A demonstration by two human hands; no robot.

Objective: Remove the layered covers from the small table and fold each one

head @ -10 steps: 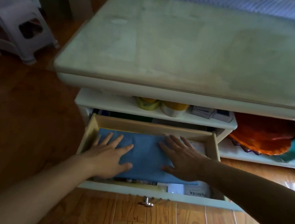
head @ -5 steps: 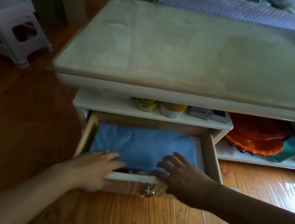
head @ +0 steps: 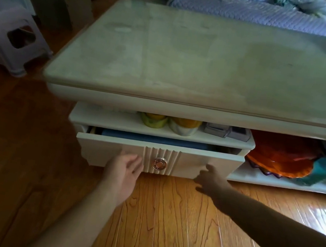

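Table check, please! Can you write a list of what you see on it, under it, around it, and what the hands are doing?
Surface: table top bare, pale, smudged.
Job's things: folded blue cover lies inside the drawer, which is almost shut.
Clutter: yellow cups and small boxes on the shelf; orange plate, teal bottle beside.
Hands: left hand and right hand open, fingers against the drawer front.
Cables: nothing seen.
Surroundings: wooden floor, plastic stool, quilted sofa.

floor [head: 173, 222]: glossy wood planks | stool [head: 6, 36]: pale plastic, left | sofa [head: 252, 11]: blue quilted, behind
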